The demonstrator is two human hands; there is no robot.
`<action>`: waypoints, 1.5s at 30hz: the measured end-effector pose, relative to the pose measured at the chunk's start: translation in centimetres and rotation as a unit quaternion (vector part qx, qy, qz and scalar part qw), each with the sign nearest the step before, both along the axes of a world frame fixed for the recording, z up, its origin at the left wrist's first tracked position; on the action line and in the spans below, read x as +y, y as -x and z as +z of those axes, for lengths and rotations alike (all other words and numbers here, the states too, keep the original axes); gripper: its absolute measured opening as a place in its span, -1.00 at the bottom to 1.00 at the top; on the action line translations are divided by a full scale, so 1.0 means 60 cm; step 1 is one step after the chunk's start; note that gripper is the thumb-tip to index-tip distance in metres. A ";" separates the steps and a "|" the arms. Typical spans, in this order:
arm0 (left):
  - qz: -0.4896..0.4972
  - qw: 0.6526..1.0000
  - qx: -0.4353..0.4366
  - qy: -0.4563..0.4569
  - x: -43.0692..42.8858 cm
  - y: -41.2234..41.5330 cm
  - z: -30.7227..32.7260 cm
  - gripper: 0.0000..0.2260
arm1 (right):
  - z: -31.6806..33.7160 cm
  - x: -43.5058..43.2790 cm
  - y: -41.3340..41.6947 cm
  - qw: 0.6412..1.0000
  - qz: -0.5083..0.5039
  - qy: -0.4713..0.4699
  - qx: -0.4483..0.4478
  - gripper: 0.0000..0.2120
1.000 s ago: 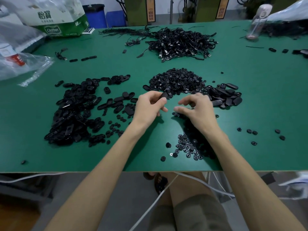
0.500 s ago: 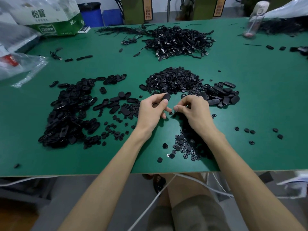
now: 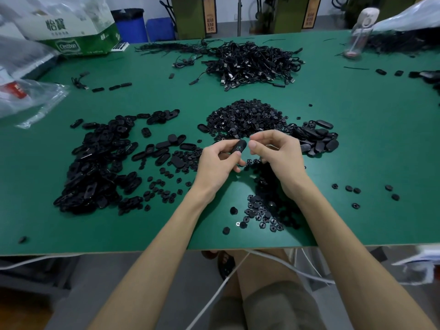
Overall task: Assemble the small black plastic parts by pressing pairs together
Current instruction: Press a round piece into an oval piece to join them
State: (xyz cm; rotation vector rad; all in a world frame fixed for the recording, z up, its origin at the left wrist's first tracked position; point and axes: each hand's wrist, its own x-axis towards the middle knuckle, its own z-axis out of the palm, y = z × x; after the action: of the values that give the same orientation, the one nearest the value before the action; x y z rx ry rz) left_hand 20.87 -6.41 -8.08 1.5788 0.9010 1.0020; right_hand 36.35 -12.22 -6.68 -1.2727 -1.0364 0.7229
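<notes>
My left hand (image 3: 217,163) grips a black oval part (image 3: 239,146) above the green table (image 3: 357,129), its open side turned toward me. Right beside it, my right hand (image 3: 277,154) has its thumb and forefinger pinched together on a small black part, almost hidden by the fingertips. A heap of small round parts (image 3: 245,117) lies just behind the hands. Oval parts are heaped at the left (image 3: 95,163) and at the right (image 3: 314,139). More round parts (image 3: 262,211) are scattered under my right forearm.
A tangle of black cables (image 3: 252,63) lies at the back centre. A clear bottle (image 3: 357,32) stands at the back right. Plastic bags (image 3: 28,98) and a green-and-white carton (image 3: 78,27) sit at the back left. A few loose round parts (image 3: 352,189) lie at the right.
My right hand lifted from the table surface and moved up to the oval part. My left hand turned the oval part and raised it slightly.
</notes>
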 end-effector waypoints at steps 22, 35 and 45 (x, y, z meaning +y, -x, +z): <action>0.015 1.000 -0.006 0.007 0.000 0.000 0.002 -0.74 | 0.004 -0.002 0.003 0.989 0.055 -0.012 0.137 -0.83; 0.008 1.000 -0.008 0.007 -0.005 0.001 0.006 -0.76 | 0.005 0.000 0.003 0.990 0.048 -0.004 0.130 -0.81; 0.013 1.000 -0.016 0.008 -0.007 0.002 0.010 -0.81 | 0.000 -0.001 0.001 0.999 0.017 -0.016 0.036 -0.83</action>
State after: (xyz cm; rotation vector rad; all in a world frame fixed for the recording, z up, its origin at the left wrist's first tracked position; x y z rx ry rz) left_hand 20.78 -6.85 -7.51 1.5384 0.9068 1.0326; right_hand 36.28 -12.25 -6.67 -1.1963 -1.0077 0.7699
